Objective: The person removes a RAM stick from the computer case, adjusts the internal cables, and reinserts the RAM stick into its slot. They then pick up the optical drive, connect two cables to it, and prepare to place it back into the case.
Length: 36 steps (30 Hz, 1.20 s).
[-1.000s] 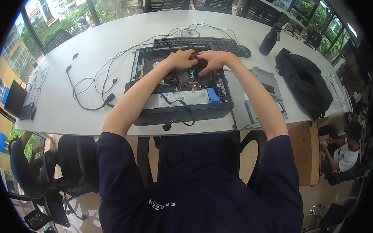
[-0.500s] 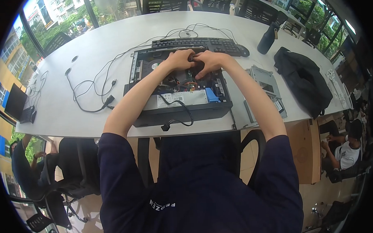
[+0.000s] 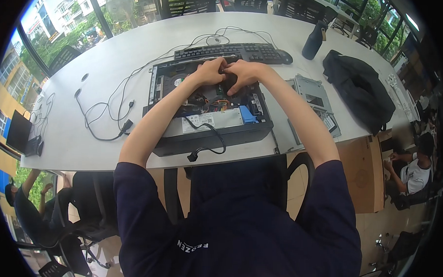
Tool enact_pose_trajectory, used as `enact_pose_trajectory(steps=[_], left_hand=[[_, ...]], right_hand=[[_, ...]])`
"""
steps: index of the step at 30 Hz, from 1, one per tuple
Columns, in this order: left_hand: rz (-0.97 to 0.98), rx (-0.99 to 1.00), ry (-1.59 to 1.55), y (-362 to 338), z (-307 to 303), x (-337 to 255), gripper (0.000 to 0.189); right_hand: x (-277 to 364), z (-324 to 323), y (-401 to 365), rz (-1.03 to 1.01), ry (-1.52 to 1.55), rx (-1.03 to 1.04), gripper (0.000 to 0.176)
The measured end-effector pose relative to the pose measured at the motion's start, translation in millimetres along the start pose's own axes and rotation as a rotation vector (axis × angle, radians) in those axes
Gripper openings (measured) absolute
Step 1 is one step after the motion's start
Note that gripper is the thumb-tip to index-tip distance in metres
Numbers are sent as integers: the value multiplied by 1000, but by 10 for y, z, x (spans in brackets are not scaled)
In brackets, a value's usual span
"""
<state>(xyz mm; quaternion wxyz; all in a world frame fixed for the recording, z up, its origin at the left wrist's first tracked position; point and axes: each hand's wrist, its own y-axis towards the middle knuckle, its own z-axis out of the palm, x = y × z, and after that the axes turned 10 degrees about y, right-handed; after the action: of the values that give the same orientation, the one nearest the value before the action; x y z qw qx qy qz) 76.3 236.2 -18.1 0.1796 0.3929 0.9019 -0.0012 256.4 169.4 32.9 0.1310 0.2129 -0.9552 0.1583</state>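
Note:
An opened black desktop computer case [image 3: 216, 138] lies on the table, its inside facing up. Both hands reach into its far part. The fingers of my left hand [image 3: 210, 72] are bent and closed at a part too small to make out. Close beside it, my right hand [image 3: 242, 75] has its thumb stretched down into the case, while its other fingertips meet the left ones. Nearer me are coloured wires [image 3: 220, 104], a silver power supply [image 3: 201, 122] with a black cable, and a blue latch [image 3: 248, 114].
Behind the case are a keyboard [image 3: 228, 51] and a mouse [image 3: 285, 56]. To the right lie metal panels [image 3: 312, 94], a bottle [image 3: 314, 41] and a black bag [image 3: 359, 89]. Loose cables [image 3: 103, 98] and a laptop [image 3: 20, 132] are at the left. Two people sit at the sides.
The whole view has shifted slightly, with the table and case a little further left. My hands stay at nearly the same place in the case.

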Motion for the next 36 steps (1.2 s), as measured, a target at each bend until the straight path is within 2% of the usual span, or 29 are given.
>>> enact_pose_trajectory(steps=[3,6,9,11,16,19,21,24,28,36], left_hand=[[11,-24,-6,-6,17,0,49],[-1,-36,18,-33,35,-17,49],[-20,-12,96,-60,41,-64,54],[-8,16,166,-62,58,-67,61],[0,142,142,-27,40,-44,71],[40,175,149,-58,-11,-55,81],[77,266,157,-74,-58,-67,90],[90,281,106,-103,-109,-91,94],[112,279,93,-87,-101,-76,97],[104,289,77,-129,-139,-113,87]], right_hand=[[54,-27,-38,38,-13,46,86],[51,27,-107,-87,-86,-79,83],[169,6,-223,-87,57,-41,82],[264,-2,-304,-22,-81,-16,80],[430,-27,-371,37,-102,96,78],[441,31,-363,88,-145,75,73],[418,85,-355,92,-141,-10,58],[380,113,-365,49,-128,-47,53],[380,122,-362,67,-147,-37,50],[484,98,-394,84,-135,-43,50]])
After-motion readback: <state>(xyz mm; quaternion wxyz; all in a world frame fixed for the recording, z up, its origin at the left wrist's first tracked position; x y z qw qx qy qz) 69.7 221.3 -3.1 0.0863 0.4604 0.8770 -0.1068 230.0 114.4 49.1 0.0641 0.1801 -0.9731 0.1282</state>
